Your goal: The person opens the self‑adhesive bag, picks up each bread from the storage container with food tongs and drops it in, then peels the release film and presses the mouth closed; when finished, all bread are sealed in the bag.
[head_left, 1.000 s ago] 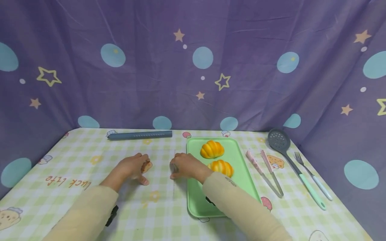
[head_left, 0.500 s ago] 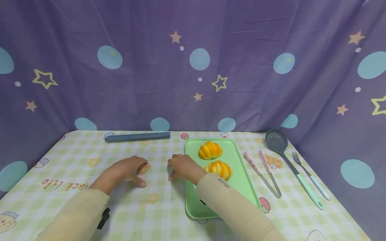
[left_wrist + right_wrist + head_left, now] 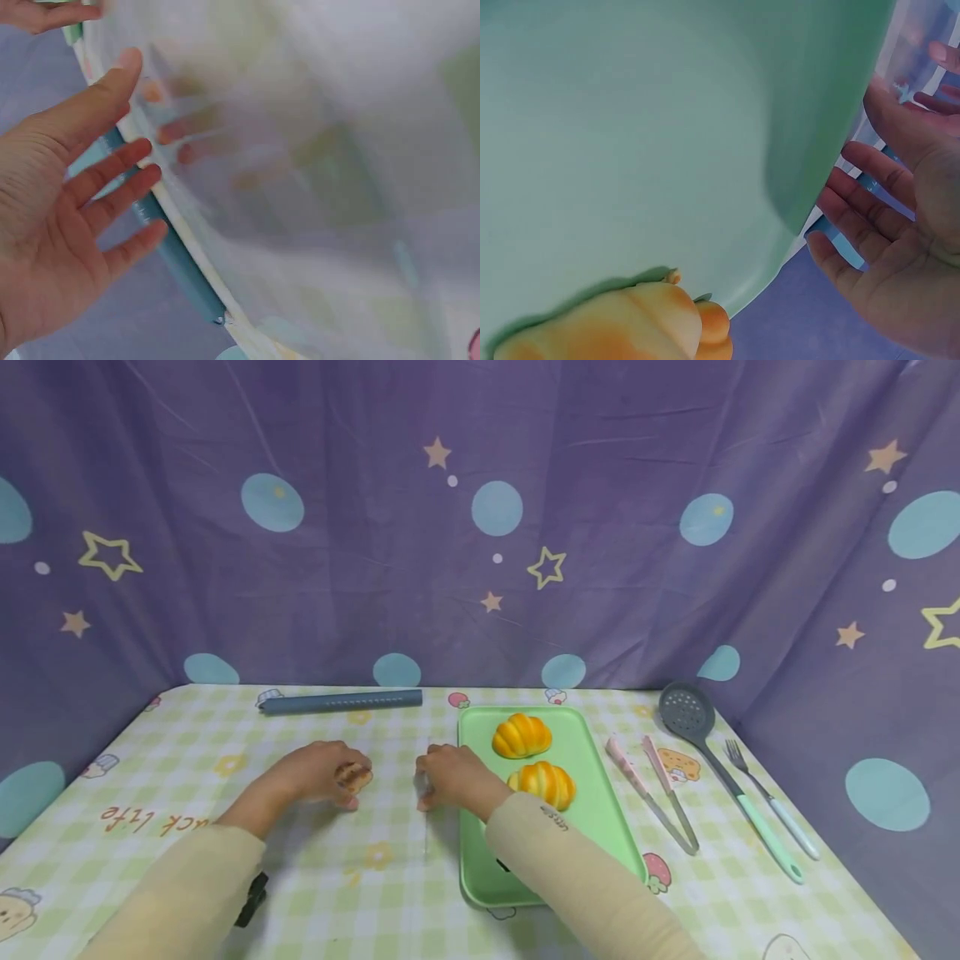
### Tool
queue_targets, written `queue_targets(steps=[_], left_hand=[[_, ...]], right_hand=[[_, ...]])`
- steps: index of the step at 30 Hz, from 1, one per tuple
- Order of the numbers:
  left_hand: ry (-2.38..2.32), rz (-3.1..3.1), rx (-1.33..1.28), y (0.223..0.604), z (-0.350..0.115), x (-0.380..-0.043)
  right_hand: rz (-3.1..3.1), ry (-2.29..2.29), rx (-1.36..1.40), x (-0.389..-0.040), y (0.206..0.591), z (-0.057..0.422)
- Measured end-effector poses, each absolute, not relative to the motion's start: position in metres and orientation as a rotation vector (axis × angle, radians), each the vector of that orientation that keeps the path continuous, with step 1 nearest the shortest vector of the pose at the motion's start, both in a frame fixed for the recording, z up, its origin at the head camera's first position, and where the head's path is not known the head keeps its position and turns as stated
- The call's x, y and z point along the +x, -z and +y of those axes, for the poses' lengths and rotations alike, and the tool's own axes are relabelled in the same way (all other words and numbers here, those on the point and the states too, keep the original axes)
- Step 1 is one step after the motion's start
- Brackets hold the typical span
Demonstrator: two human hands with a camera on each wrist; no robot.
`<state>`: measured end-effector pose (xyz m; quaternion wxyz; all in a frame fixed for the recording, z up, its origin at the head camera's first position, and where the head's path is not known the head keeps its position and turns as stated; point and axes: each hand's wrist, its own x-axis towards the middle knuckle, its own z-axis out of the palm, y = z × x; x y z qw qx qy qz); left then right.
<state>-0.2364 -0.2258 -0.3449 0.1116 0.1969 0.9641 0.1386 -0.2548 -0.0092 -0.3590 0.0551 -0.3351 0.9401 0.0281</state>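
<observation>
My left hand (image 3: 318, 774) hovers over the checked tablecloth left of centre, thumb apart from the fingers; in the left wrist view its spread fingers (image 3: 124, 202) hold nothing. Below it a glossy clear sheet (image 3: 300, 225) mirrors the fingertips. The sheet's right edge shows as a faint line between the hands in the head view. My right hand (image 3: 453, 781) is bent down at that edge, just left of the green tray (image 3: 585, 852); its fingers (image 3: 870, 217) look relaxed in the right wrist view. Two yellow croissant-shaped breads (image 3: 522, 736) lie in the tray, partly behind the right arm.
A long slate-blue bar (image 3: 345, 702) lies at the back of the table. Right of the tray lie pink-tipped tongs (image 3: 663, 797), a skimmer (image 3: 720, 760) with a mint handle and a fork (image 3: 772, 797). A purple curtain (image 3: 375, 527) hangs behind the table.
The head view has shifted slightly, moving the scene a little left. The left hand's thumb and fingers have drawn somewhat closer together. The right hand stays at the sheet's edge.
</observation>
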Motion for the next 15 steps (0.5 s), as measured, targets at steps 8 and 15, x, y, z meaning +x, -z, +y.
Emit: queue_targets(steps=[8,15], left_hand=[[-0.479,2.894,0.663,0.353,-0.229,-0.236],[-0.55,2.884,0.678,0.357,-0.237,-0.239]], right_hand=[[2.854,-0.111,-1.0,-0.254,0.359,-0.01],[2.863,-0.125,-1.011,-0.255,0.359,-0.009]])
